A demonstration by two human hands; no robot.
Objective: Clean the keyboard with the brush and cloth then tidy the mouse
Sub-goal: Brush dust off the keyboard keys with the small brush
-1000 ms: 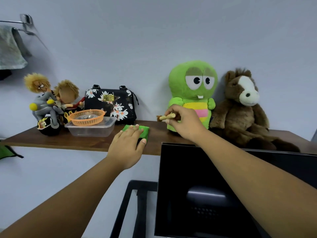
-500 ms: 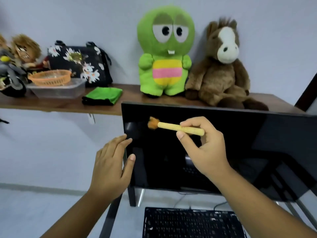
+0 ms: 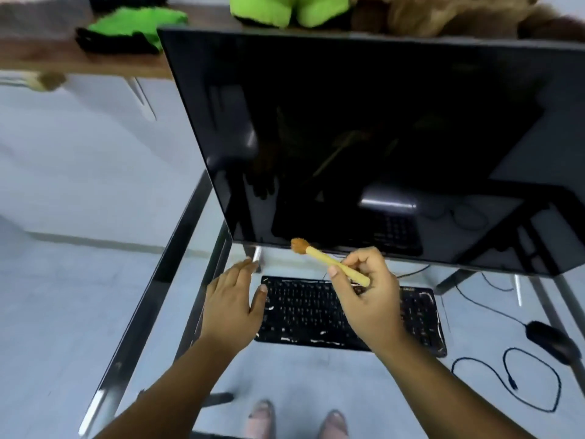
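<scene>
The right hand [image 3: 367, 299] pinches the yellow handle of a small brush [image 3: 329, 260] between thumb and fingers, brown bristle tip pointing up-left, above the black keyboard [image 3: 304, 312]. The left hand [image 3: 232, 307] holds nothing, fingers straight and together, hovering at the keyboard's left end. The keyboard lies on the glass worktop [image 3: 316, 375] below a dark monitor [image 3: 364, 137]. The black mouse [image 3: 552, 342] sits well to the right, its cable looped beside it. A green cloth [image 3: 136, 22] lies folded on the wooden shelf [image 3: 79, 61] behind.
</scene>
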